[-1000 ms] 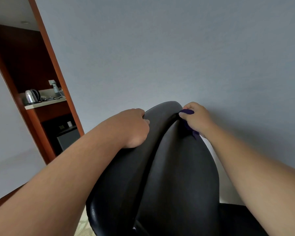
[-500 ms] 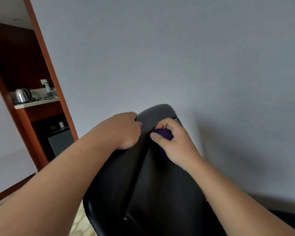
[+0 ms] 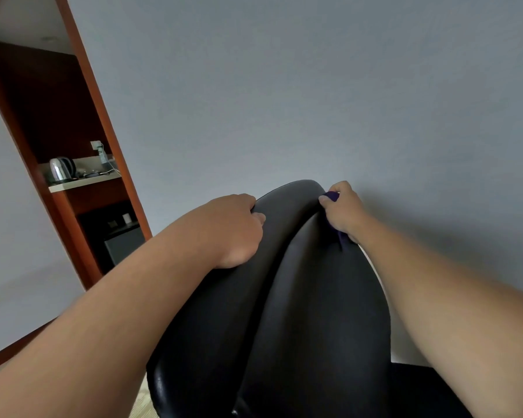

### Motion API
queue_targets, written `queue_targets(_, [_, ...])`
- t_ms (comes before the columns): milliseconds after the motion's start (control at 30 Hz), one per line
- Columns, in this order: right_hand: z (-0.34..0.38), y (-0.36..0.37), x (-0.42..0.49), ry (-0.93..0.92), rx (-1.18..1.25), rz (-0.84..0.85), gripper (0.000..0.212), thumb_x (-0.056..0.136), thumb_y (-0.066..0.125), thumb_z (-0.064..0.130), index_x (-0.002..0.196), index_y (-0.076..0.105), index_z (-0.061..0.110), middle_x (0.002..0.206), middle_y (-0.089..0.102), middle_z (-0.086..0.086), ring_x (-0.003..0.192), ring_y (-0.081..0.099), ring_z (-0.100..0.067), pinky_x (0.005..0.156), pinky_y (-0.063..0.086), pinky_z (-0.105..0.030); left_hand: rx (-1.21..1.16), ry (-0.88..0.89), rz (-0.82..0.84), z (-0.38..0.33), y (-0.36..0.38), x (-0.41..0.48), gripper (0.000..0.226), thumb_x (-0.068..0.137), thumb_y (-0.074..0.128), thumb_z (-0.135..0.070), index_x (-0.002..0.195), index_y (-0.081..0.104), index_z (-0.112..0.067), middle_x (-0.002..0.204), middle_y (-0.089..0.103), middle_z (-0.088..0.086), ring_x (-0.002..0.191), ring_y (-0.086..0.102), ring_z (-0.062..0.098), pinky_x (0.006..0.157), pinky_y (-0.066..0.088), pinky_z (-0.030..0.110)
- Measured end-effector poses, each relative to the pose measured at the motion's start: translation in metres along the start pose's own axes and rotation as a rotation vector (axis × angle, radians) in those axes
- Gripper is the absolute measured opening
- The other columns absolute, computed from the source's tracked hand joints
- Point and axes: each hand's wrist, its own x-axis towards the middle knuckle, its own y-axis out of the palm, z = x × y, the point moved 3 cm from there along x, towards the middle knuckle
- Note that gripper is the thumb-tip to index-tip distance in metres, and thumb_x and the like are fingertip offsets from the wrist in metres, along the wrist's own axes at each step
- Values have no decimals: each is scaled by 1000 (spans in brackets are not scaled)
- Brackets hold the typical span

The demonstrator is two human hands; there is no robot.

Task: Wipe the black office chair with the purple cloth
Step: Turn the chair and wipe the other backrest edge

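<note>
While at chair [image 3: 314, 297] edge, purple cloth [image 3: 332, 196]

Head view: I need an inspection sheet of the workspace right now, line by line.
Surface: chair back, black and glossy, no marks seen.
Job's things: purple cloth bunched against the chair's upper right edge, mostly hidden by the hand.
Clutter: nothing seen on the chair.
Hands: left hand grips the chair's top edge; right hand holds the cloth against the chair.
Cables: thin white cable lies on the shelf, right of the kettle.
Surroundings: grey wall behind the chair; wooden alcove at left, with a white cup on a lower level.
</note>
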Motion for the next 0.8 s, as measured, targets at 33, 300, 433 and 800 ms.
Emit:
queue_targets(33, [-2, 0, 5, 34, -27, 9, 24, 102, 53, 33, 119, 46, 17, 123, 54, -9, 101, 53, -26, 82, 39, -31, -1, 0, -2, 0, 0, 0, 37, 108, 35, -36, 139, 49, -21, 138, 53, -2, 123, 52, 22, 94, 37, 30])
queue_targets(300, [17, -6, -9, 7, -88, 171, 25, 101, 48, 36, 100, 50, 12, 94, 55, -4, 83, 52, -23, 66, 37, -33, -43, -19, 6, 4, -1, -3, 38, 107, 37, -33, 142, 47, -20, 141, 52, 1, 125, 52, 23, 90, 35, 28])
queue_targets(433, [36, -10, -46, -77, -23, 194, 24, 101, 52, 33, 89, 50, 13, 86, 56, -1, 78, 51, -20, 65, 37, -31, -35, -12, 2, 2, -2, -5, 40, 107, 36, -33, 144, 45, -20, 145, 49, 0, 128, 49, 23, 91, 34, 28])
queue_targets(800, [101, -14, -150, -160, 9, 297, 15, 96, 54, 28, 83, 53, 20, 85, 53, 7, 79, 49, -12, 68, 35, -31, -69, -23, -54, 5, -3, -26, 37, 106, 38, -33, 137, 49, -17, 140, 53, 4, 121, 53, 25, 90, 39, 30])
